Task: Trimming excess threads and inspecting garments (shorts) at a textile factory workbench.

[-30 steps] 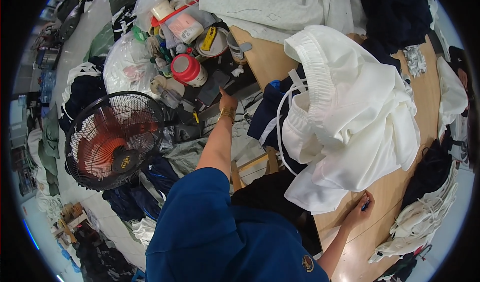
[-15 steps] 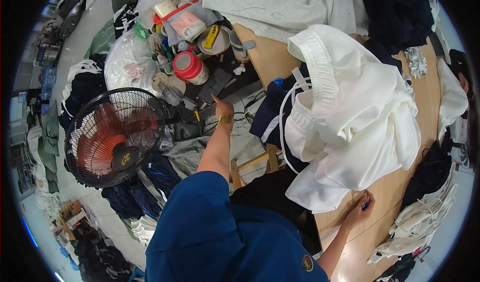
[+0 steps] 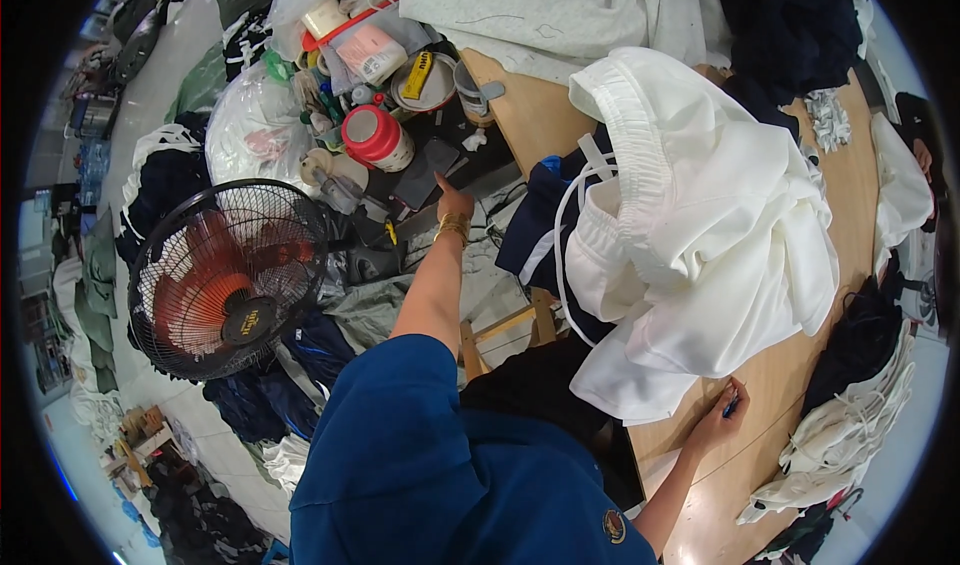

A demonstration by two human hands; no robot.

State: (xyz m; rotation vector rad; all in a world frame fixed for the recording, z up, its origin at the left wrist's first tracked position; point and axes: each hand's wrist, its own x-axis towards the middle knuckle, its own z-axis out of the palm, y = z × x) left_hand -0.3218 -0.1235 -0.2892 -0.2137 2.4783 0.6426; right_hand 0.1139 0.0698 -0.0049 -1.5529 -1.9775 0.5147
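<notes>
My left hand reaches forward with its index finger stretched out to the near edge of a dark phone. It grips nothing that I can see; its other fingers show only in part. The phone lies flat on a black surface beside a red-lidded jar. Resting on the wooden table at the right, my right hand is closed around a small blue object, mostly hidden by the fingers. Just beyond that hand, white trousers with a gathered elastic waistband and a drawstring lie heaped.
A black fan with orange blades stands at the left. Plastic bags, a yellow box and small bottles crowd the far left. Grey fabric covers the table's far end. White garments and dark ones pile at the right edge.
My left index finger has moved slightly up and to the right along the phone's edge. My right hand stays in place around the blue object. The whole view has shifted a little.
</notes>
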